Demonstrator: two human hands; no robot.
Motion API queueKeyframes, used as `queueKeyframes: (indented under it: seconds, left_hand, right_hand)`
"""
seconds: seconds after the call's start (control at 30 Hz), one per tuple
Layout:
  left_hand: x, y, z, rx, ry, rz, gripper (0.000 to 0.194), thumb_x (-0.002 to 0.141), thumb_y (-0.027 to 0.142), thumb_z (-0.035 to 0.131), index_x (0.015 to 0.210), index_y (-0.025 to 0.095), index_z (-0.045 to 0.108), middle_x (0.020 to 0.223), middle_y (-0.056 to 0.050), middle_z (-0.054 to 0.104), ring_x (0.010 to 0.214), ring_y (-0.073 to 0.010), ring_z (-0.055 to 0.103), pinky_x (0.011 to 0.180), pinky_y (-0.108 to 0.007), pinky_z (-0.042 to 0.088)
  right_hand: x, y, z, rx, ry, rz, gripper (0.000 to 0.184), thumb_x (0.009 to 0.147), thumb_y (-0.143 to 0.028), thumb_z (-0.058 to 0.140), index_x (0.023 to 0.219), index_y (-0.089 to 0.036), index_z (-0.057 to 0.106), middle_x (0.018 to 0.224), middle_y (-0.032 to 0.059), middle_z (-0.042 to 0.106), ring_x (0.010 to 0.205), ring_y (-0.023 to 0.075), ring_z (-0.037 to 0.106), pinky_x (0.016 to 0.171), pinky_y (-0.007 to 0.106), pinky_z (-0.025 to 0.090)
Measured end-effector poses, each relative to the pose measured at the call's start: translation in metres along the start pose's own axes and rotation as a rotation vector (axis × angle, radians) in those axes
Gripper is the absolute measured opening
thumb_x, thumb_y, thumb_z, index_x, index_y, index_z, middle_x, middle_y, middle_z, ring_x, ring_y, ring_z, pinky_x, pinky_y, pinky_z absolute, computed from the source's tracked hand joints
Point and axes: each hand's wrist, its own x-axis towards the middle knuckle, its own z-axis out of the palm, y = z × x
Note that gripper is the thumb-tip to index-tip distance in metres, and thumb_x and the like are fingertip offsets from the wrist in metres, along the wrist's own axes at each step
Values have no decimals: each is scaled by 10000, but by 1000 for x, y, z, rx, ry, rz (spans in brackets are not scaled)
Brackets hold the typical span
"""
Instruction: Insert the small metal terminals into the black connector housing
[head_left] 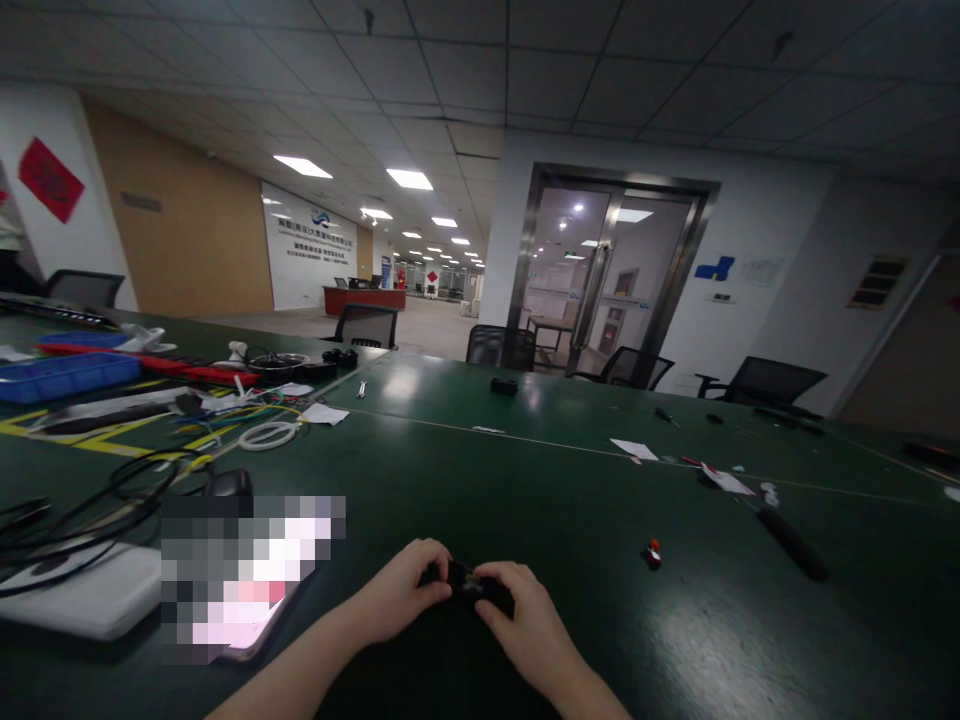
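Black small part point(469, 584), one, was held toward the near edge of the table point(390, 480), left end pinched by the left hand point(414, 592), right end by the right hand point(525, 618); light, even pressure from both probably served best

A dark, plastic-looking finish is shown by the small part point(465, 583) at lower centre, smooth sheen by the desk point(555, 470), blue plastic by the tray point(82, 386) at left.
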Motion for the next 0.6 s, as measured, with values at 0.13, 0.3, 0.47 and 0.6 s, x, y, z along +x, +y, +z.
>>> queueKeyframes:
  seconds: [0.13, 0.3, 0.47, 0.6]
  left_hand:
    - [-2, 3, 0, -17, 0, -55, 198, 729, 194, 557, 915, 201, 490, 925, 6, 548, 867, -155, 515, 754, -258, 406]
    - [-4, 5, -1, -57, -20, -44, 505, 713, 237, 593, 1188, 212, 422, 1097, -43, 512, 998, -188, 485, 885, -307, 377]
    - [-4, 8, -3, 5, -46, -1, 494, 705, 304, 618, 1177, 233, 490, 1147, -47, 492, 1062, -213, 436, 947, -340, 340]
    - [-3, 9, -2, 60, -40, 23, 357, 711, 270, 610, 1063, 240, 563, 1076, -34, 524, 1001, -204, 457, 888, -328, 372]
  right_hand:
    - [0, 1, 0, 9, 13, -15, 286, 725, -276, 562, 1010, -267, 588, 1041, 8, 582, 997, 190, 523, 866, 318, 401]
    - [1, 2, 1, 24, 18, 0, 297, 724, -266, 560, 1021, -256, 582, 1038, 11, 577, 997, 193, 524, 863, 318, 399]
    - [1, 4, 1, 38, -1, 40, 341, 705, -230, 576, 1043, -270, 562, 1063, 1, 566, 1011, 194, 516, 857, 326, 408]
    - [0, 3, 0, 48, 4, 16, 337, 704, -220, 577, 1035, -277, 561, 1053, -7, 567, 998, 184, 520, 849, 320, 413]
